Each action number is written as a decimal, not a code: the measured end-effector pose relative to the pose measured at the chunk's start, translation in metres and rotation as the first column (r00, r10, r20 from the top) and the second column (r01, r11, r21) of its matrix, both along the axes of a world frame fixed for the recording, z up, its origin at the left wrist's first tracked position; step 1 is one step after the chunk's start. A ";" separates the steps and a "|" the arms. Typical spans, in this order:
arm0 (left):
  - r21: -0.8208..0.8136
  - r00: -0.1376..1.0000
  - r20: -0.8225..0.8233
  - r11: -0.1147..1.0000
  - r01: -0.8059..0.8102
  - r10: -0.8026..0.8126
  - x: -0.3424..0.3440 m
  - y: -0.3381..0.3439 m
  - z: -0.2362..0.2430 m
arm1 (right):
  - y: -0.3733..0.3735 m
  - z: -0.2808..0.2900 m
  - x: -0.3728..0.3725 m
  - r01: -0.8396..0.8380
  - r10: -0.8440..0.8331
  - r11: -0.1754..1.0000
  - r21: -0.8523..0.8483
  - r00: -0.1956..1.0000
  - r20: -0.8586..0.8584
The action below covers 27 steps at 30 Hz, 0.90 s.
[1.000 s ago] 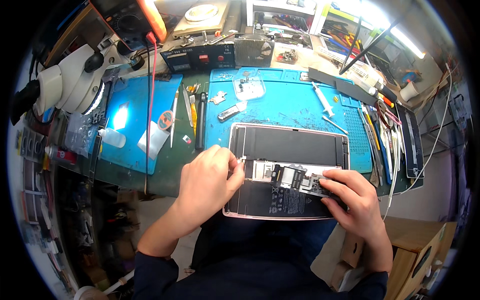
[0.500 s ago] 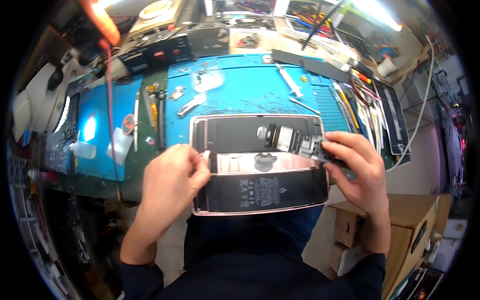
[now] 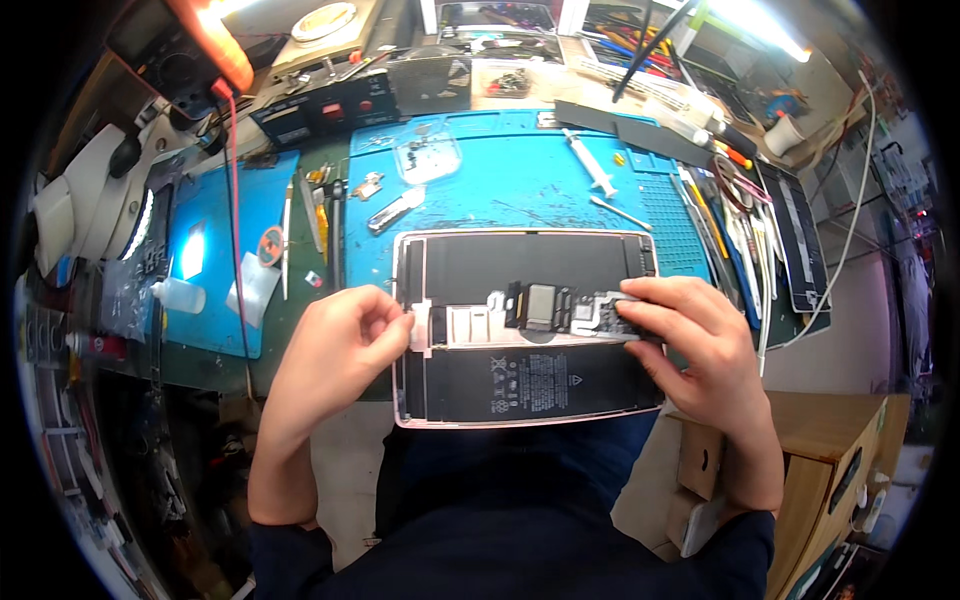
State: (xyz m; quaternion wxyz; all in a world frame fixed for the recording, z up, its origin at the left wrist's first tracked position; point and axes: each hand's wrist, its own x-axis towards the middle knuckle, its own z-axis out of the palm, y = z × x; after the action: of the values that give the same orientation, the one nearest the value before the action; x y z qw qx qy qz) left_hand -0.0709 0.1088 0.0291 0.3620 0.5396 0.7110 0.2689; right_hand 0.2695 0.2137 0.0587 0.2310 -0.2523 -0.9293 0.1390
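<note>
An opened tablet housing (image 3: 470,326) with a pink metal rim lies in front of me, partly over the bench's near edge. Black battery packs (image 3: 520,262) fill its far and near sides, with a bare metal channel between them. Above that channel my right hand (image 3: 708,345) grips a narrow circuit board (image 3: 545,308) with metal shields by its right end. Whether the board touches the housing I cannot tell. At the housing's left edge my left hand (image 3: 335,345) has thumb and fingers pinched together, against a pale flat strip (image 3: 421,328); the fingertips hide the hold.
Beyond the housing a blue mat (image 3: 500,185) carries a syringe (image 3: 588,160), a cotton swab (image 3: 620,212) and a clear tray (image 3: 428,155) of small parts. Tools (image 3: 725,235) lie to the right. An orange multimeter (image 3: 215,55) with a red lead stands back left. A wooden cabinet (image 3: 825,430) is at lower right.
The circuit board in my right hand has moved left and swung more level, in line with the channel. My left hand stays at the housing's left edge, with the pale strip now showing more.
</note>
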 end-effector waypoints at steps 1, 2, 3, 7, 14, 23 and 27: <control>-0.001 1.000 -0.009 1.000 0.003 -0.003 -0.001 0.000 0.001 | 0.001 -0.003 -0.007 -0.042 0.042 0.999 0.004 0.999 0.011; -0.009 1.000 -0.003 1.000 0.001 -0.001 -0.001 -0.001 0.003 | 0.001 -0.007 -0.012 -0.072 0.072 0.997 0.002 0.997 0.019; -0.017 1.000 0.003 1.000 0.000 0.000 -0.001 0.000 0.004 | 0.001 -0.009 -0.018 -0.089 0.089 0.996 0.000 0.996 0.016; -0.017 0.999 0.037 1.000 0.006 -0.005 -0.005 -0.002 0.005 | 0.001 -0.014 -0.035 -0.119 0.119 0.993 -0.018 0.993 0.008; -0.030 0.999 0.039 0.999 0.017 -0.016 -0.005 -0.001 0.003 | 0.004 -0.020 -0.049 -0.177 0.177 0.984 -0.012 0.984 0.009; 0.045 0.998 0.054 0.999 0.023 -0.025 -0.008 -0.006 0.001 | 0.005 -0.024 -0.059 -0.182 0.182 0.983 -0.026 0.983 0.004; 0.026 0.959 0.247 0.988 -0.151 0.140 -0.004 -0.015 0.001 | 0.006 -0.025 -0.061 -0.186 0.187 0.981 -0.048 0.982 0.007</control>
State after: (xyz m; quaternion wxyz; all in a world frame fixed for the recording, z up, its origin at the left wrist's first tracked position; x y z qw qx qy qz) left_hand -0.0749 0.0940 0.0302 0.4141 0.4563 0.6926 0.3750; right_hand 0.2083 0.2202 0.0334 0.2054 -0.1704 -0.9467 0.1804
